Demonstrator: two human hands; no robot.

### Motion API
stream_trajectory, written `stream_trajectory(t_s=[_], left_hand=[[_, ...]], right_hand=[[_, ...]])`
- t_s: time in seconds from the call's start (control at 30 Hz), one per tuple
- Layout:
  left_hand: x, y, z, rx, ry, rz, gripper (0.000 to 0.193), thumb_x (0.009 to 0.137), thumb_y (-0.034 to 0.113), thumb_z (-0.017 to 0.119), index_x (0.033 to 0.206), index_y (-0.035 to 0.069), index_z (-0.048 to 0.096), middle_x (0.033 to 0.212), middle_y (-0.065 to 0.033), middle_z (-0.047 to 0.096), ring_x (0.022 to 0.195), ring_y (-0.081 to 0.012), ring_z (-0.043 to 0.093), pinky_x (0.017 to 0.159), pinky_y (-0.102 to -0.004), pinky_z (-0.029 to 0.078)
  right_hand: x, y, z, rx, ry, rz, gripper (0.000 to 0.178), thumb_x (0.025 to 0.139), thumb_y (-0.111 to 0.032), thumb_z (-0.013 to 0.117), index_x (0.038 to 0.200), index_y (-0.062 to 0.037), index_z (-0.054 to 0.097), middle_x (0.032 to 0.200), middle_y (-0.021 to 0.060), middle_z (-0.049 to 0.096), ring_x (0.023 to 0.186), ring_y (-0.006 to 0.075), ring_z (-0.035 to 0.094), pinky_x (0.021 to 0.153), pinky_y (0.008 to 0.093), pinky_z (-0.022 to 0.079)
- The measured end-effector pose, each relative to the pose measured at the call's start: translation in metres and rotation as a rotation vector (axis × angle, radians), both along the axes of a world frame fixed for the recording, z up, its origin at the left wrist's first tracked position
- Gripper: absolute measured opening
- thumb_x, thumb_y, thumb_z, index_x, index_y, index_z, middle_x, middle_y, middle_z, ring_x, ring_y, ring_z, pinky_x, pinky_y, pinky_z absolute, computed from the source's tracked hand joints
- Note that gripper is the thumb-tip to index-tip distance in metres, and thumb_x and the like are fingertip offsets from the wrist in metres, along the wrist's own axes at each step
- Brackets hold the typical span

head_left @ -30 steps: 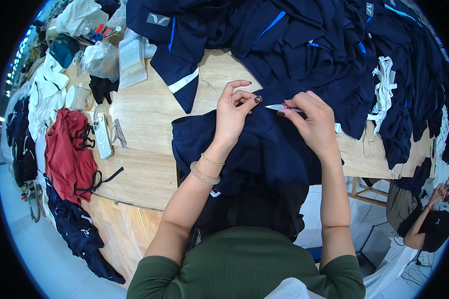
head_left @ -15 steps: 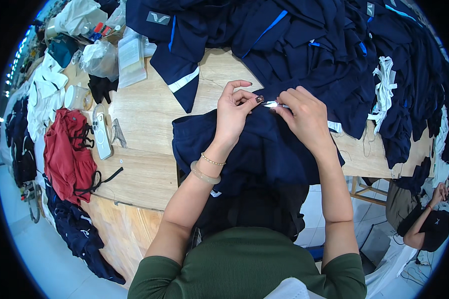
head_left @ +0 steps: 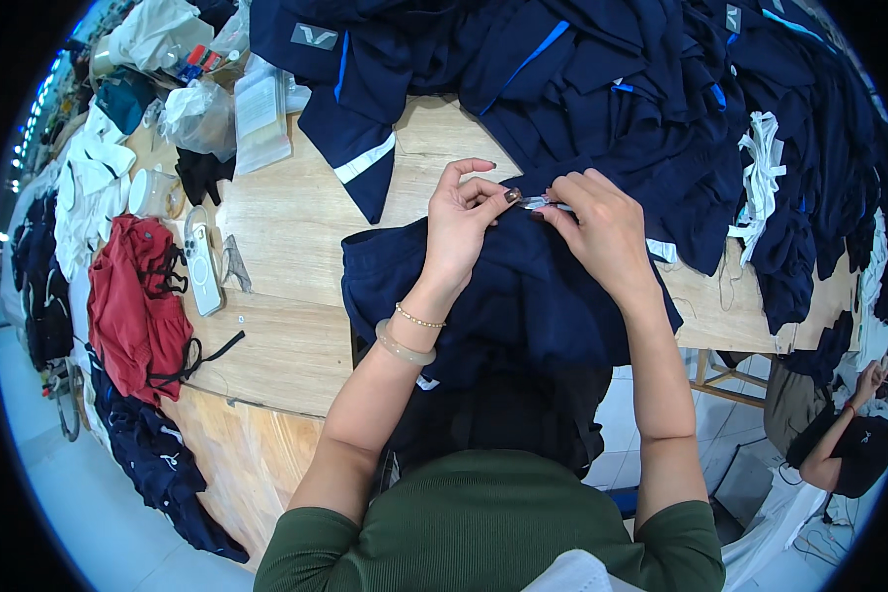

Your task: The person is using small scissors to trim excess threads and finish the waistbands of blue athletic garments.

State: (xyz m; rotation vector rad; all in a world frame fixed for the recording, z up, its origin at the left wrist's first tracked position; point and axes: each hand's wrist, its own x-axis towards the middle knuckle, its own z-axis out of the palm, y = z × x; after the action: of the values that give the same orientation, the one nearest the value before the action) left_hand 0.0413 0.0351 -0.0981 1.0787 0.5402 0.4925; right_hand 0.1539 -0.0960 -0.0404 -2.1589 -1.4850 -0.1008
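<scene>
Fingers: our left hand (head_left: 461, 225) has thumb and forefinger closed in a pinch on the top edge of the navy garment (head_left: 503, 296); our right hand (head_left: 602, 225) pinches the same edge just beside it, with a small silvery tool (head_left: 535, 202) in its fingertips.
Garment: soft, matte navy knit, bunched into loose folds, lying on the table's near edge in front of us and draping over it towards our lap.
Table: pale wooden table (head_left: 286, 237), smooth, with visible grain.
Pile: more navy clothes (head_left: 612, 79) with blue and white stripes, heaped at the far side.
Left side: crumpled red garment (head_left: 133, 296) with black straps, beside a long white phone-like object (head_left: 202, 261).
Wrist: pale smooth bangle (head_left: 402, 345) and thin beaded chain on our left arm.
Change: a second ago our right hand sat further right; it has since moved in until the two pinches nearly meet.
</scene>
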Motion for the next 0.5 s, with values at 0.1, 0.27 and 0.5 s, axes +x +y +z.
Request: stream_trajectory(t_s=[0.1,0.27,0.5], left_hand=[[-0.005,0.002,0.002,-0.021,-0.017,0.02,0.034,0.086,-0.005,0.064,0.116,0.003,0.049,0.087,-0.0033,0.066,0.073,-0.0037,0.055,0.065,-0.017,0.044],[-0.013,0.019,0.021,0.931,0.14,0.555,0.055,0.085,-0.014,0.051,0.136,0.002,0.039,0.111,-0.0128,0.062,0.104,-0.0262,0.061,0.089,-0.0349,0.05],[0.0,0.027,0.018,1.061,0.199,-0.053,0.024,0.083,0.008,0.066,0.106,0.0,0.067,0.102,-0.0163,0.066,0.1,-0.0343,0.06,0.089,-0.0392,0.048]], right_hand=[[0.002,-0.001,-0.003,0.021,0.067,-0.023,0.016,0.076,-0.011,0.074,0.085,-0.0038,0.063,0.078,0.0046,0.064,0.072,0.0205,0.06,0.063,0.0308,0.048],[0.014,-0.013,-0.018,0.265,0.586,-0.251,0.016,0.087,-0.013,0.068,0.096,-0.0004,0.063,0.083,0.0094,0.067,0.077,0.0141,0.064,0.07,0.0239,0.047],[0.016,-0.02,-0.032,0.382,0.831,-0.261,0.018,0.091,-0.013,0.067,0.1,0.0006,0.06,0.082,0.0019,0.063,0.077,0.0069,0.056,0.072,0.0207,0.043]])
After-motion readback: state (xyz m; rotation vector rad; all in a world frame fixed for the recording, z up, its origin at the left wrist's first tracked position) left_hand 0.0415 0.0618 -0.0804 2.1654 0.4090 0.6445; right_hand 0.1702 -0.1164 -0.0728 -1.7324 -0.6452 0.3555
